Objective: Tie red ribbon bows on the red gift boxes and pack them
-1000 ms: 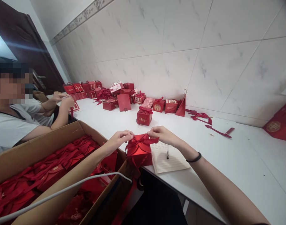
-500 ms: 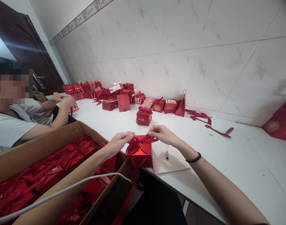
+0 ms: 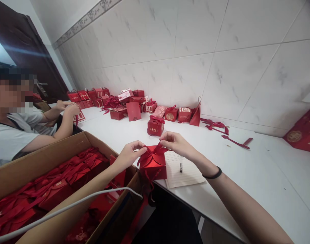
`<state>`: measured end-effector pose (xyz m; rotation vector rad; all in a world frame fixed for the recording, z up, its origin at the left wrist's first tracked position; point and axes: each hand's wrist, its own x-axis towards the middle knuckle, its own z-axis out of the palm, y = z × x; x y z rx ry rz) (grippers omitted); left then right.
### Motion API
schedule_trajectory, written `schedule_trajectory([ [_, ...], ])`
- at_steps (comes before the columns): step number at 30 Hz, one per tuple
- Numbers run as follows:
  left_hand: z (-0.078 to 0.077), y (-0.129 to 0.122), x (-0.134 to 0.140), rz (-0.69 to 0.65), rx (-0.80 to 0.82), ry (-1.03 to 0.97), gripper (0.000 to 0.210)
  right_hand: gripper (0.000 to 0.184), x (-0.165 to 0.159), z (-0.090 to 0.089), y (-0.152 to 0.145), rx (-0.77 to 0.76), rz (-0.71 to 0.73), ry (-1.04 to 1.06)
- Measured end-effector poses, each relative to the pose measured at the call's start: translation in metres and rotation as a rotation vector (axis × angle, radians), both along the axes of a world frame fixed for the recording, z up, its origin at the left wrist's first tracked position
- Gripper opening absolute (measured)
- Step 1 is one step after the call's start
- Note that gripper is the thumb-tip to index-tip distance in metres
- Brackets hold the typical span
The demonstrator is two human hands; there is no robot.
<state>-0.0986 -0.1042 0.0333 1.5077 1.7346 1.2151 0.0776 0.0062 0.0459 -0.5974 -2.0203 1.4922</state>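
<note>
A red gift box point(image 3: 153, 167) with a twisted cord handle rests at the table's front edge. On its top is a dark red ribbon bow point(image 3: 152, 151). My left hand point(image 3: 131, 153) pinches the bow's left loop between thumb and fingers. From the other side, my right hand point(image 3: 174, 142) grips the right part of the same ribbon, above the box. The finger pads are partly hidden, and so is some of the ribbon in them.
An open cardboard carton point(image 3: 94, 142) of red ribboned boxes stands at left, a white cable point(image 3: 94, 194) crossing it. A notebook point(image 3: 186, 176) with a pen point(image 3: 181, 167) lies right of the box. Several red boxes point(image 3: 155, 127) line the wall. A co-worker point(image 3: 25, 135) sits at left.
My right hand has lifted slightly, drawing its part of the ribbon upward. My left fingers have shifted a little on their loop, and the box has turned slightly.
</note>
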Motion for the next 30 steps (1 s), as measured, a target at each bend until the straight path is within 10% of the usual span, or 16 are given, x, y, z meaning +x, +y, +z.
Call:
schedule_trajectory([
  [17, -0.003, -0.005, 0.01, 0.018, 0.096, 0.116, 0.009, 0.012, 0.003, 0.001, -0.005, 0.346, -0.009, 0.002],
  [30, -0.002, 0.0, 0.005, -0.075, -0.009, -0.289, 0.019, 0.017, 0.004, 0.01, -0.007, -0.075, 0.171, 0.027],
])
